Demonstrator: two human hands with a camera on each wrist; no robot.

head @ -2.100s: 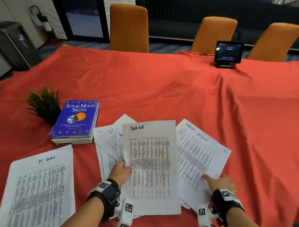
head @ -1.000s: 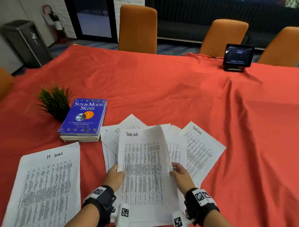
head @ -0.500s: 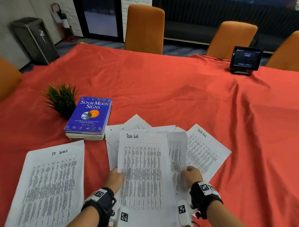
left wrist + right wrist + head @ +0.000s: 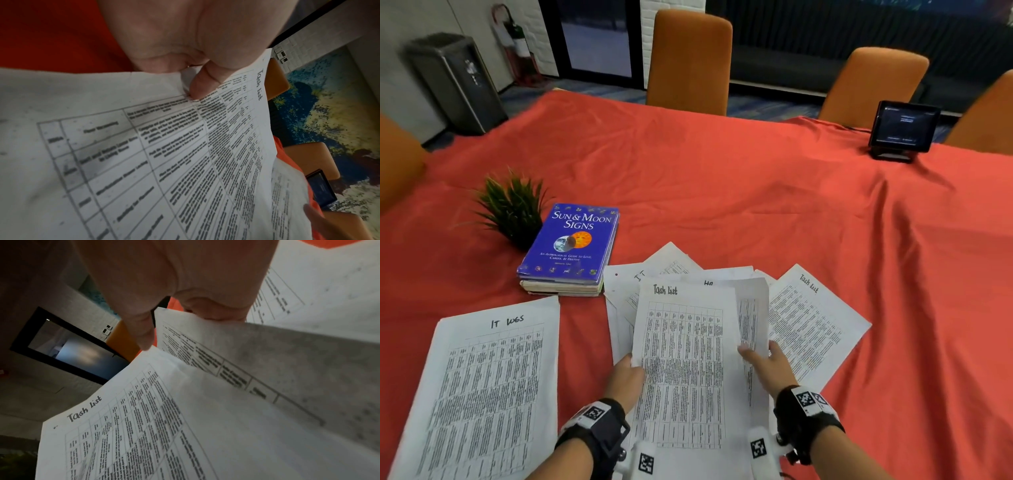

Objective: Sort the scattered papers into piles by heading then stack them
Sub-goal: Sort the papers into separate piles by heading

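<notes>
A printed sheet headed Task List is lifted off the red tablecloth. My left hand pinches its left edge, with the thumb on the print. A second printed sheet lies just behind it, offset to the right; its heading is hidden. My right hand pinches that second sheet at its right edge. Another Task List sheet lies flat to the right. An IT Logs sheet lies apart at the left. More overlapping papers are fanned out under the held ones.
A blue book and a small green plant sit left of the papers. A dark tablet stands at the far right edge. Orange chairs line the far side. The red cloth is wrinkled.
My right hand has taken a sheet from the right-hand spread and brought it left behind the Task List sheet held by my left hand. The two sheets now nearly overlap.
</notes>
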